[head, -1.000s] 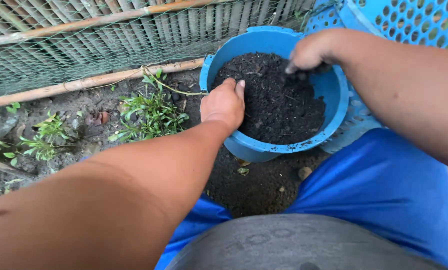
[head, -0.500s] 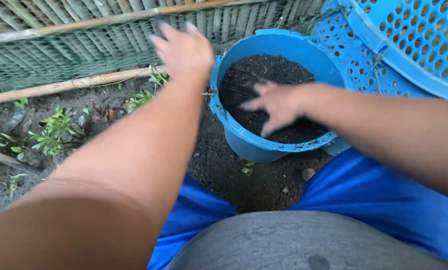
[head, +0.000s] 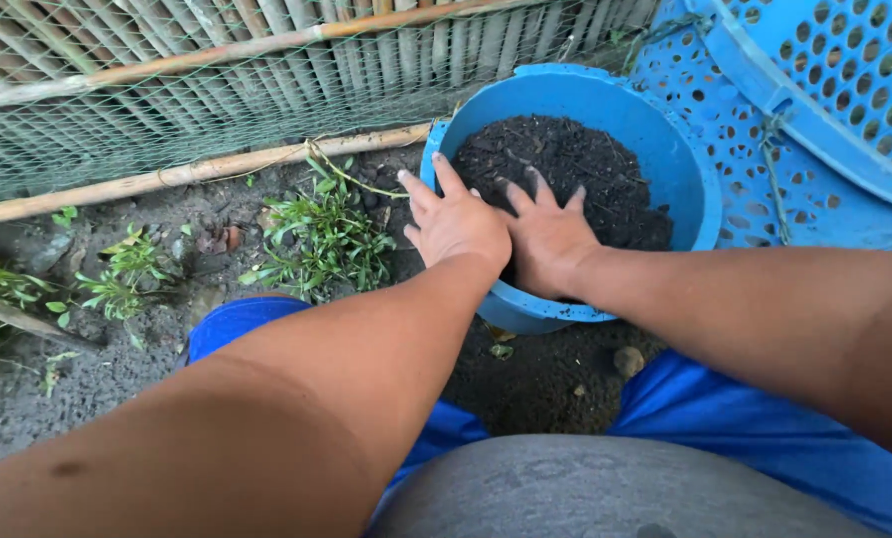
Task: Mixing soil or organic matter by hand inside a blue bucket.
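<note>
A round blue pot filled with dark soil stands on the ground in front of me. My left hand lies flat over the pot's near-left rim, fingers spread and empty. Right beside it, my right hand presses palm-down on the soil inside the near edge, fingers apart, touching the left hand. Neither hand holds anything.
A blue perforated plastic crate leans at the right, touching the pot. A bamboo fence with green netting runs along the back. Small green weeds grow on dark earth left of the pot. My blue shorts fill the bottom.
My left hand came down from the fence side and settled on the pot's rim. My right hand shifted toward the near edge of the soil, and the two hands now sit together.
</note>
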